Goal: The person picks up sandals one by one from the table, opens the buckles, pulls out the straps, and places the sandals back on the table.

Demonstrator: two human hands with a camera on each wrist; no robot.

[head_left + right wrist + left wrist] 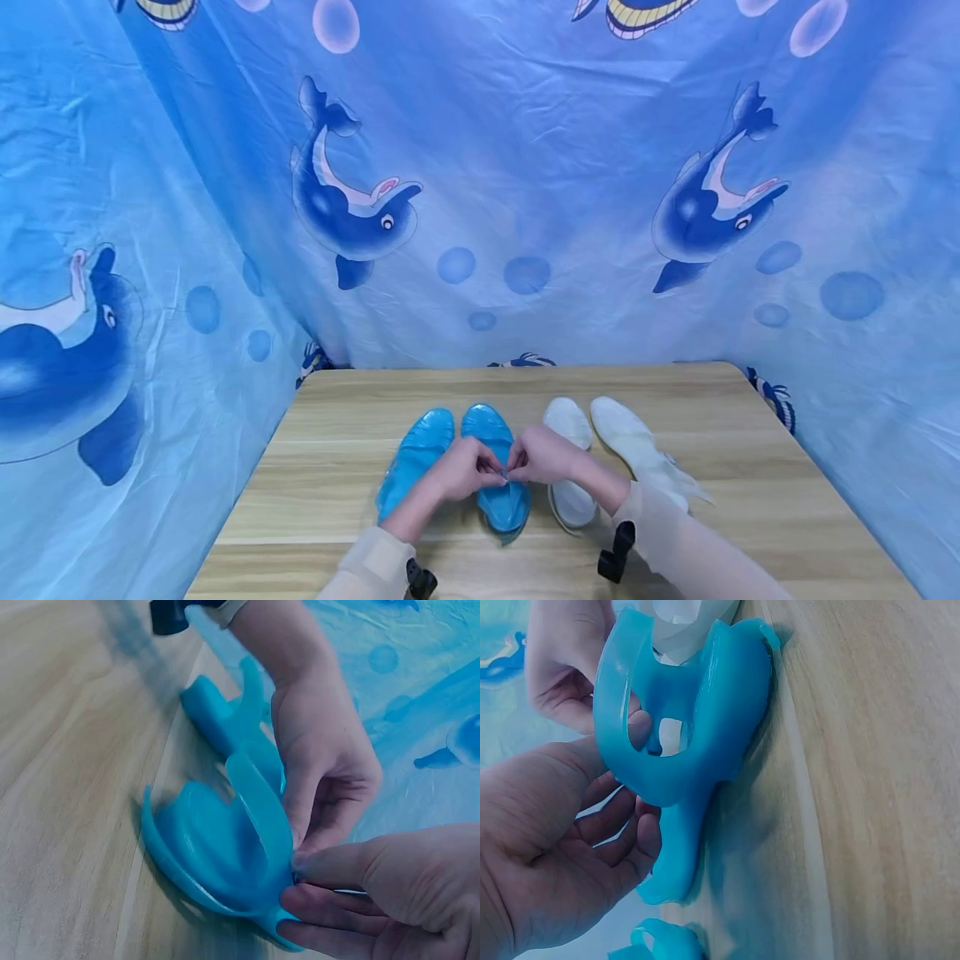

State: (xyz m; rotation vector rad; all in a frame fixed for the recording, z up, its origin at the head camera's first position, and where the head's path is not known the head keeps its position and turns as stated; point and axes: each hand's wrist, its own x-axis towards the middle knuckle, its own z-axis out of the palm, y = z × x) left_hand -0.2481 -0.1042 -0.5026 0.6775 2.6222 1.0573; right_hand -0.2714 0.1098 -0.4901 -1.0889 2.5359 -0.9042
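Note:
Two glossy blue rubbery shoes lie side by side on the table, toes pointing away. My left hand and right hand meet over the right-hand blue shoe. In the left wrist view its strap forms a raised loop around the foot opening. Fingertips of both hands pinch that strap at the same spot, as the right wrist view also shows; the exact joint there is hidden by the fingers. The other blue shoe rests to the left, partly behind my left forearm.
A white shoe stands just right of the blue pair, and a second white shoe lies beyond it with its strap splayed outward. My right forearm crosses both. The wooden table is bordered by blue dolphin-print curtains.

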